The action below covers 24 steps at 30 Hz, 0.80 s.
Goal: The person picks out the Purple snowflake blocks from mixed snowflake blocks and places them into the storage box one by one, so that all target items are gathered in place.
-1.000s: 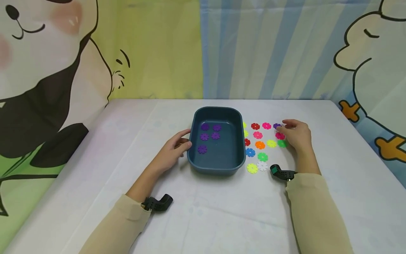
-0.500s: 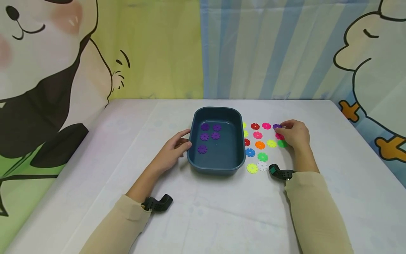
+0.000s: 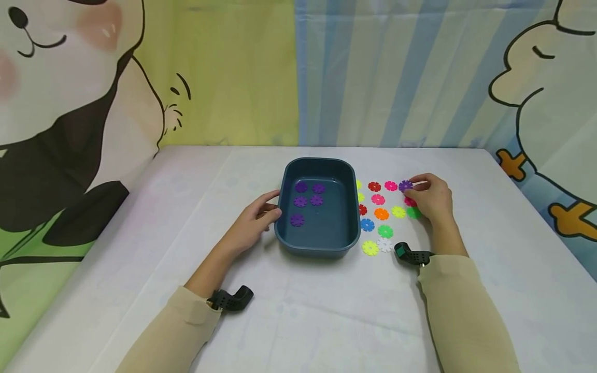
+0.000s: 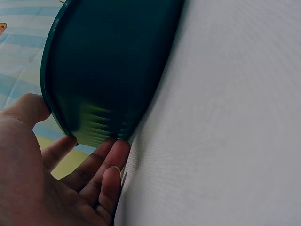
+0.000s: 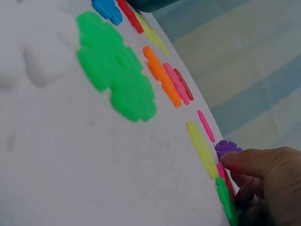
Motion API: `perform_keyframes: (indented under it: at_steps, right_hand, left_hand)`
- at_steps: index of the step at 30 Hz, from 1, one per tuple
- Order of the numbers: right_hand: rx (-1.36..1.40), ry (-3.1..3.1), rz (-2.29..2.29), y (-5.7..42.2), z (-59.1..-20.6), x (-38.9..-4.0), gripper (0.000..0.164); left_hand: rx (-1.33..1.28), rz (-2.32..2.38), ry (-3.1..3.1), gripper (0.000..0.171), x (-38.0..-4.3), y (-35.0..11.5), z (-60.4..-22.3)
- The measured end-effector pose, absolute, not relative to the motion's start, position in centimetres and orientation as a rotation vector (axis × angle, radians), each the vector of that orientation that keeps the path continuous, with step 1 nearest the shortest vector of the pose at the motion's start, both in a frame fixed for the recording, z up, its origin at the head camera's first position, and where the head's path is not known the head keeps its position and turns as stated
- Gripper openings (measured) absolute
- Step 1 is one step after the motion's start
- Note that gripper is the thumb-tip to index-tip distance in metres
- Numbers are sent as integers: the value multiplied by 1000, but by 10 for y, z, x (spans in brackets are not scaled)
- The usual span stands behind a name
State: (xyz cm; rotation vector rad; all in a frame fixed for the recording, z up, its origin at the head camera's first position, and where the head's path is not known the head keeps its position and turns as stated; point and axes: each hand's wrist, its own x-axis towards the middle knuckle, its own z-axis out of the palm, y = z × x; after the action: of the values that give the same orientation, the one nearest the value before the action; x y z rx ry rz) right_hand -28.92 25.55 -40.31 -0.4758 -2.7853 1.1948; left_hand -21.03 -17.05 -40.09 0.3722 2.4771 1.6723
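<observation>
My right hand pinches a purple snowflake disc between thumb and fingertips at the far right of the loose discs. In the right wrist view, the purple disc stands tilted at the thumb tip, its far part hidden. Beneath that hand a pink disc and a green disc are partly covered. My left hand rests against the left outer side of a dark blue-green tub. The left wrist view has its thumb at the tub's rim and its fingertips touching the wall.
Several purple discs lie inside the tub. To its right, discs in red, pink, yellow, orange, blue, green and white lie flat on the white tabletop. Some are partly hidden by the tub. A patterned curtain hangs behind.
The right hand has shifted slightly left, and the purple disc between its fingers now shows more fully, tilted up. My left hand and the tub stay practically where they were.
</observation>
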Motion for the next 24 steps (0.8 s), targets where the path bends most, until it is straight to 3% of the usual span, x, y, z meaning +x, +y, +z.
perform_keyframes:
  at_steps: [16,24]
  right_hand:
    - [-475,-2706,1312,252,-402,-285,44]
    - [-501,-2459,1693,247,-382,-279,46]
  left_hand:
    - [367,1668,2476,55,-210,-173,-402]
    - [388,1682,2470,55,-212,-171,-402]
